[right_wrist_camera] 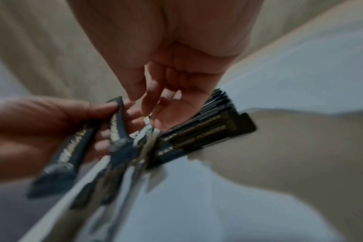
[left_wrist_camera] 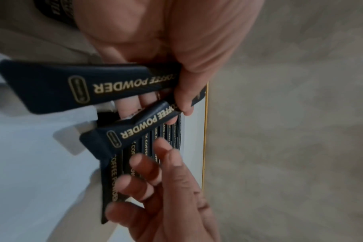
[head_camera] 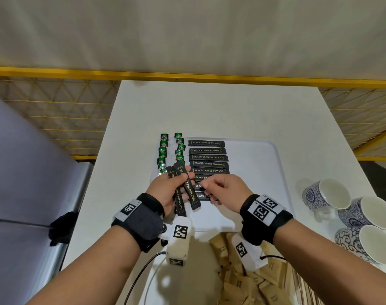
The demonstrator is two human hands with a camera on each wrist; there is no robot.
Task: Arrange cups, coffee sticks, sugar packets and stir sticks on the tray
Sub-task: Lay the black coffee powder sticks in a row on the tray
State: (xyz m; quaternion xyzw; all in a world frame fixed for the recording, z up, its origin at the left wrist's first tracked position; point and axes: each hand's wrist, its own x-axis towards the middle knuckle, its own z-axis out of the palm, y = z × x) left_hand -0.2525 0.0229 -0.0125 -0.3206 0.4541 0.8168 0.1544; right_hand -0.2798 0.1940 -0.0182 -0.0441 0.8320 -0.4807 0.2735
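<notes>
My left hand (head_camera: 180, 179) grips a few black coffee sticks (head_camera: 189, 191) fanned between thumb and fingers, just above the tray's left edge. In the left wrist view two of these held sticks (left_wrist_camera: 52, 85) read "COFFEE POWDER". A row of several coffee sticks (head_camera: 208, 157) lies on the white tray (head_camera: 258, 172). My right hand (head_camera: 206, 187) hovers over the near end of that row with its fingers (left_wrist_camera: 143, 165) loosely bent and holding nothing. The right wrist view is blurred, with the right hand (right_wrist_camera: 153, 101) empty beside the left hand (right_wrist_camera: 41, 121).
Green packets (head_camera: 170, 148) lie in two columns left of the tray. Three blue-patterned cups (head_camera: 326, 194) lie on their sides at the table's right. Brown sugar packets (head_camera: 238, 280) are piled near the front edge. A yellow mesh fence (head_camera: 55, 111) runs behind the table.
</notes>
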